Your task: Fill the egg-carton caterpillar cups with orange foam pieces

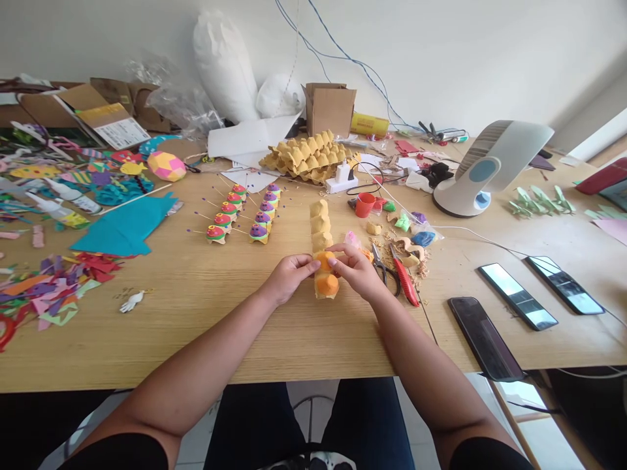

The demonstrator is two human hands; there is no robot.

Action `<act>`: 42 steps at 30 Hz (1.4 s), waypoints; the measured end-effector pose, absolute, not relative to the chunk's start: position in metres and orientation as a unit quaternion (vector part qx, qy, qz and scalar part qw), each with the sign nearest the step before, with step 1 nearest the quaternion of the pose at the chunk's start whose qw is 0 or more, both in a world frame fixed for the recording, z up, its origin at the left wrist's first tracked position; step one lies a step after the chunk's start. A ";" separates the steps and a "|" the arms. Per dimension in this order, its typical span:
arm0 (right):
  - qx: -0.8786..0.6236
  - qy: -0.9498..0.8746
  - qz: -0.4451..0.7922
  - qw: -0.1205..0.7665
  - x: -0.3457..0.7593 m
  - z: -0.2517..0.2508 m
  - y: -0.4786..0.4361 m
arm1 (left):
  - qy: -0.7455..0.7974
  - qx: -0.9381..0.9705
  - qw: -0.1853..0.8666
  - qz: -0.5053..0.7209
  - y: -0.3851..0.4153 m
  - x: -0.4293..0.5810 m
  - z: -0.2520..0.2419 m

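A strip of egg carton lies lengthwise before me, its bumps facing up. Smooth orange clay covers the bump nearest me, and more orange clay sits on the second bump between my thumbs. My left hand grips the strip's left side, thumb pressed on the clay. From the right, my right hand closes around the same bump, with thumb and fingers on the clay. The farther bumps are bare. Beside my right hand are black-handled scissors and a red-handled cutter. A bit of orange clay shows partly behind that hand.
Two decorated caterpillar-like carton strips stand left of centre. Stacked egg cartons, a red cup and a white fan are farther back. Several phones lie at right, paper scraps at left.
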State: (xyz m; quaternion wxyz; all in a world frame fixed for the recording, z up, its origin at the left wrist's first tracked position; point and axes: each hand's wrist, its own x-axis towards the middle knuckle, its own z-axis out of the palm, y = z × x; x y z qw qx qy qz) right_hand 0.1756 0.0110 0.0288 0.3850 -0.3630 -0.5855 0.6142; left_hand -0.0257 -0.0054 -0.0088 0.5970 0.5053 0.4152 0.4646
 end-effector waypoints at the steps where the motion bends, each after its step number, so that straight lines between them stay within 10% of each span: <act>1: -0.359 -0.582 0.619 0.386 0.175 0.029 0.011 | 0.417 0.510 0.591 0.465 -0.005 -0.026 -0.008; 42: -0.348 -0.428 0.718 0.425 0.163 0.025 0.003 | 0.466 0.602 0.481 0.435 -0.008 -0.024 0.001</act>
